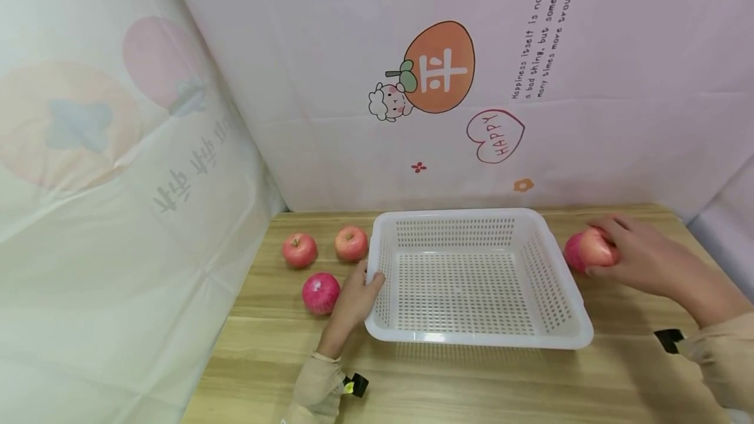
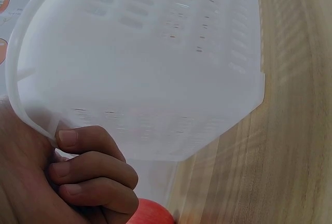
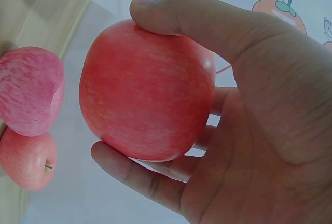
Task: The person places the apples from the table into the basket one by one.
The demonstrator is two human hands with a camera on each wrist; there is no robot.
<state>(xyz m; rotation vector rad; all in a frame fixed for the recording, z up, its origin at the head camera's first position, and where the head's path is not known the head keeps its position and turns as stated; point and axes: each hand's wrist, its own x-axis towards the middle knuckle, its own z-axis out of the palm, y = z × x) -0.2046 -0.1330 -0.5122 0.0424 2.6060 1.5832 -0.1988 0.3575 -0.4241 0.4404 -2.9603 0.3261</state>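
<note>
With the back curtain (image 1: 330, 149) taken as twelve o'clock, I saw the leftmost red apple (image 1: 299, 250) sitting on the wooden table (image 1: 448, 391) at ten o'clock from the person's left hand (image 1: 355, 296). A deep-pink apple (image 1: 321, 293) with a pale patch on it lay just beside that hand, at nine, and a blush-red apple (image 1: 351, 243) sat at twelve, near the basket's far left corner. The left hand gripped the left side of the white basket (image 1: 465, 337): its thumb lay over the rim while its fingers, close together, curled in under it on the outside. From there the perforated basket stretched away toward three o'clock, mouth upward. Past its right side, at three o'clock from its middle, a striped pink apple (image 1: 573, 254) showed partly behind the held apple (image 1: 601, 248). The right hand (image 1: 642, 257) had this one clasped between thumb and fingers, spread about as wide as the fruit itself; slim gaps showed between the fingers, and the palm stood off from the red skin. Seen from the right wrist, a short-stemmed apple (image 3: 26, 159) lay right up by the striped one; whether those two touched I couldn't tell.
</note>
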